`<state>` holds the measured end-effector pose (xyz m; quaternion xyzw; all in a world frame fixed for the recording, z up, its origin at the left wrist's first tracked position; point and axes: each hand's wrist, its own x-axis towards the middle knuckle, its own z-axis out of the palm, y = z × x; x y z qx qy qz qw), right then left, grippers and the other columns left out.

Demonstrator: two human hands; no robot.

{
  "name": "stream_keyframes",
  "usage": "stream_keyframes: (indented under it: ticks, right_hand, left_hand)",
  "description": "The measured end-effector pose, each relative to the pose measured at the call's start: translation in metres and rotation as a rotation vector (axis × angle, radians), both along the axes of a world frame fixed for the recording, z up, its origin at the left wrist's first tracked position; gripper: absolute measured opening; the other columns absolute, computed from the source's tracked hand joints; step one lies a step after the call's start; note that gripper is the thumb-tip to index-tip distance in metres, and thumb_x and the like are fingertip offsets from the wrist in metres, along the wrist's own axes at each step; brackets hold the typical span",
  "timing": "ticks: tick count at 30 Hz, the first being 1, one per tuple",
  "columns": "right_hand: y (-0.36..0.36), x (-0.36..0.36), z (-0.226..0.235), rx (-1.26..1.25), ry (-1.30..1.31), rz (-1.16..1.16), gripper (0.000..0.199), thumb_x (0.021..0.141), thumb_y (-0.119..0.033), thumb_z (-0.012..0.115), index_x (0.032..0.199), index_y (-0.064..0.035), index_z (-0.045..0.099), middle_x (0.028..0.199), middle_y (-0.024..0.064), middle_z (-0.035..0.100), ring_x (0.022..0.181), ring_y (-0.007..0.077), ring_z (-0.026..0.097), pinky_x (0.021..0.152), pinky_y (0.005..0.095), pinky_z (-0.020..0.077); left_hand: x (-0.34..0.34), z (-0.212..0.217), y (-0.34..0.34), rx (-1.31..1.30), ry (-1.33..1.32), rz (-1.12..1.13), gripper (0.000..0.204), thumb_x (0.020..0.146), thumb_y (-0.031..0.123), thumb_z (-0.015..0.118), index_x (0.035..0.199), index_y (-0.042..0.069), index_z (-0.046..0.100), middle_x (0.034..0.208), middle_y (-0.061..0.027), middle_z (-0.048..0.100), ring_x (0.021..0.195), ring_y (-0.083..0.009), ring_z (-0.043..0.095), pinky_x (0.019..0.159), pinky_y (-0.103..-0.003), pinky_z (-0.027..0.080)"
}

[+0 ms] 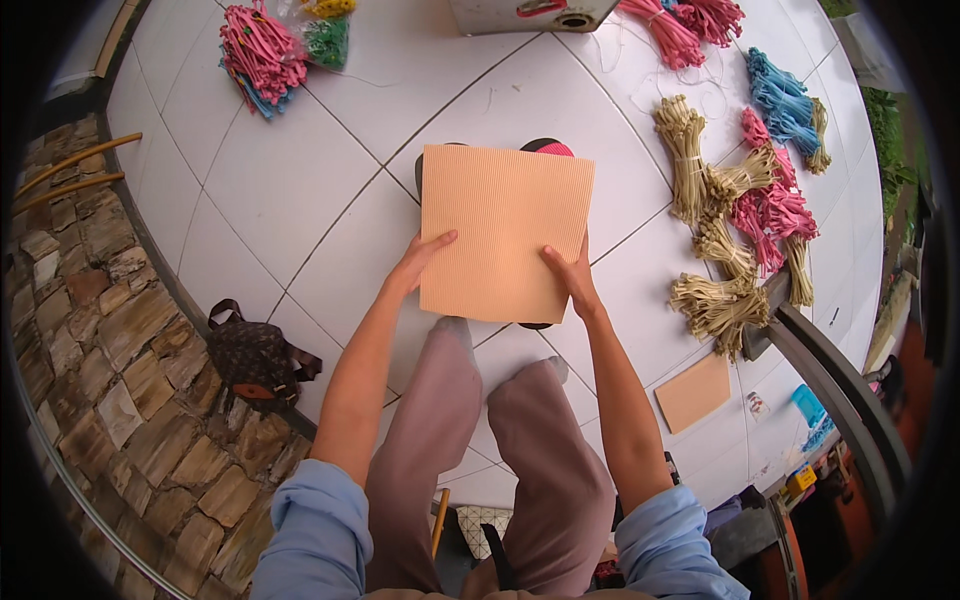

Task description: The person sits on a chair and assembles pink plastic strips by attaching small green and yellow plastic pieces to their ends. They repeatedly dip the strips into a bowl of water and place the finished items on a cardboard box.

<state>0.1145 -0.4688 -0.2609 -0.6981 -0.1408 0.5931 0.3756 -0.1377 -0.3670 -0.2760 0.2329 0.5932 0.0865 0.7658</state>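
Note:
A square, peach-coloured sheet of ribbed cardboard (505, 220) is held up in front of my legs, its ribs facing me. My left hand (421, 262) grips its left edge, thumb on the face and fingers hidden behind. On the opposite edge, my right hand (574, 278) holds it the same way. Behind the sheet's top edge a pink and black thing (547, 147), perhaps footwear, shows in part. The sheet hides the rest of it.
Bundles of beige cords (683, 150), pink cords (770, 215) and blue cords (780, 95) lie right on the white tiles. A flat tan board (694, 394) lies nearer. A dark backpack (255, 355) rests left beside the stone surface (130, 400). A metal box (530, 15) stands ahead.

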Motion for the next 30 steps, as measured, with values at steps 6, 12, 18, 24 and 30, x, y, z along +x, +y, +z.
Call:
stream_keyframes:
  ticks: [6,12,18,24,30]
  right_hand:
    - [0.025,0.041,-0.002,0.01,0.069,-0.079,0.066,0.078,-0.034,0.069,0.125,0.0015,0.038,0.112,0.0159,0.055,0.099,0.0231,0.056,0.085,0.0354,0.046]
    - [0.057,0.075,-0.002,0.012,0.023,0.025,0.076,0.078,-0.037,0.069,0.131,0.0017,0.032,0.119,0.0204,0.051,0.101,0.026,0.057,0.086,0.0357,0.0468]
    - [0.062,0.074,0.028,-0.092,-0.546,-0.007,0.098,0.076,-0.049,0.068,0.141,0.0012,0.014,0.139,0.0257,0.026,0.129,0.0353,0.031,0.103,0.0426,0.0314]
    - [-0.086,0.061,0.141,-0.248,-0.648,0.104,0.03,0.082,-0.014,0.065,0.096,-0.0001,0.042,0.104,0.0181,0.041,0.086,0.0317,0.054,0.077,0.0388,0.0462]
    - [-0.328,0.002,0.344,-0.599,-0.608,0.597,0.04,0.083,-0.016,0.058,0.102,0.0153,0.042,0.109,0.0292,0.041,0.101,0.0439,0.042,0.087,0.0482,0.0409]
  left_hand:
    - [0.056,0.015,0.039,-0.016,-0.079,-0.054,0.077,0.078,0.033,0.071,0.133,-0.001,0.029,0.121,-0.0194,0.05,0.109,-0.0253,0.055,0.087,-0.034,0.05]
    - [0.08,0.009,0.055,0.004,-0.079,-0.044,0.081,0.077,0.033,0.071,0.135,-0.001,0.025,0.126,-0.019,0.047,0.115,-0.0268,0.051,0.091,-0.037,0.048]
    - [0.062,0.023,0.022,0.415,0.342,0.119,0.091,0.075,0.036,0.073,0.14,0.003,0.017,0.136,-0.0203,0.037,0.126,-0.0274,0.04,0.102,-0.04,0.035]
    - [-0.061,0.131,-0.081,0.354,0.445,-0.136,0.081,0.076,0.033,0.073,0.137,0.009,0.026,0.119,-0.0162,0.053,0.108,-0.0263,0.054,0.092,-0.038,0.044]
    - [-0.203,0.323,-0.24,-0.234,0.393,-0.71,0.067,0.077,0.039,0.069,0.127,0.002,0.044,0.105,-0.0177,0.063,0.091,-0.0241,0.064,0.084,-0.036,0.048]
